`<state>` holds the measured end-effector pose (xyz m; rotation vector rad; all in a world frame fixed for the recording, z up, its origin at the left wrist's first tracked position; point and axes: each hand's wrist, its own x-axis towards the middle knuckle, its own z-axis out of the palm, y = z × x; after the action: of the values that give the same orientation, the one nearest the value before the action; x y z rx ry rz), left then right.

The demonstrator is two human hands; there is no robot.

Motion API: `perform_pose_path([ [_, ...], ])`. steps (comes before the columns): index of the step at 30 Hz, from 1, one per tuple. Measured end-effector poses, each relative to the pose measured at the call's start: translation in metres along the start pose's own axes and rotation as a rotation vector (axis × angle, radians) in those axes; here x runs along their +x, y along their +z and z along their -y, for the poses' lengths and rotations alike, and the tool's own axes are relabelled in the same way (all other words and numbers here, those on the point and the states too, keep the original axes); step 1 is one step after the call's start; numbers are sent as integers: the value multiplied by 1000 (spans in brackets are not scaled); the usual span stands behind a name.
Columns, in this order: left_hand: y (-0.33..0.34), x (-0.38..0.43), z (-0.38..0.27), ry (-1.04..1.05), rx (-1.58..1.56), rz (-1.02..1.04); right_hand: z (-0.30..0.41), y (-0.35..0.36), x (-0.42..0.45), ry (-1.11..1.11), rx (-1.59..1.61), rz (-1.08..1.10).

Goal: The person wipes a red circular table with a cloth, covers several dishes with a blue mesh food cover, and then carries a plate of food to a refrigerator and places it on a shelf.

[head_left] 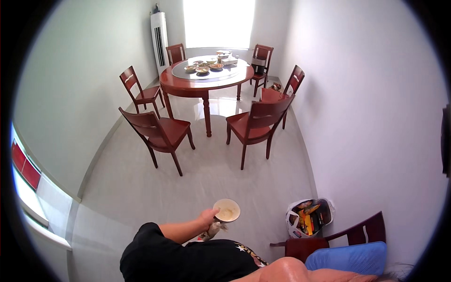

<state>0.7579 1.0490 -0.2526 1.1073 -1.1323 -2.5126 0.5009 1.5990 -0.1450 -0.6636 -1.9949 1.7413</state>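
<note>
My left hand (208, 216) grips a white bowl (227, 210) by its left rim, the thumb at the inside edge. Some pale remains lie in the bottom of the bowl, which is held above the tiled floor. Just below the bowl and hand is a greyish, crumpled-looking thing (212, 231); I cannot tell what it is or whether the hand holds it. Bare skin of my right arm shows along the bottom edge, but my right hand is out of view.
Ahead stands a round wooden table (186, 92) with several dishes (202, 70) on its glass turntable. Wooden chairs surround it, the nearest being a left chair (169, 134) and a right chair (260, 121). A lined bin (299, 229) with wrappers and a blue plastic item (348, 257) on a chair are at right.
</note>
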Motion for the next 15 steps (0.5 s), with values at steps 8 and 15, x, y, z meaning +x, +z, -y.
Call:
perform_pose_path([
  [8,-102,52,-116,95,-86,85,85,64,-110,-100,21,-78],
  [15,-135,116,-205,121,-120,62,169,105,-168,-236,82,-121],
])
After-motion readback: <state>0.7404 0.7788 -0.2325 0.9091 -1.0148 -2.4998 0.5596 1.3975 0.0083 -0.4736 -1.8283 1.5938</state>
